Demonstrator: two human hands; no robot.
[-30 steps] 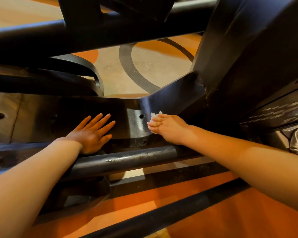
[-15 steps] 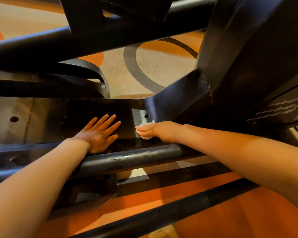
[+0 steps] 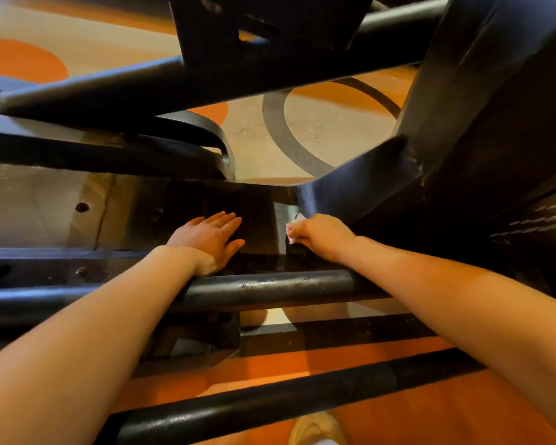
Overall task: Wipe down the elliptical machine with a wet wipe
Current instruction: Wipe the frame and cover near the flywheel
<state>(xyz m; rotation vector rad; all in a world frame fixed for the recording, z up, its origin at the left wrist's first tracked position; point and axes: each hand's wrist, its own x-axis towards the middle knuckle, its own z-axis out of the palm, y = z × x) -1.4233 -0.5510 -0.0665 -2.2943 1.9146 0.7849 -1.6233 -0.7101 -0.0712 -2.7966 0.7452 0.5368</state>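
Left hand (image 3: 211, 239) lies spread on the elliptical machine (image 3: 482, 130); right hand (image 3: 321, 232) seemingly pinches wet wipe (image 3: 291, 236).

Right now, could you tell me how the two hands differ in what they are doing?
The left hand lies flat with straight fingers and holds nothing; the right hand curls around a white wipe. The left sits further left on the panel. Both touch the black machine frame.

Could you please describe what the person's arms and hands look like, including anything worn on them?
Both forearms are bare as far as the frame shows, with no sleeves in view. The left hand and the right hand wear no gloves, and no rings, watch or bracelets can be seen on the fingers or wrists. No markings show on either arm.
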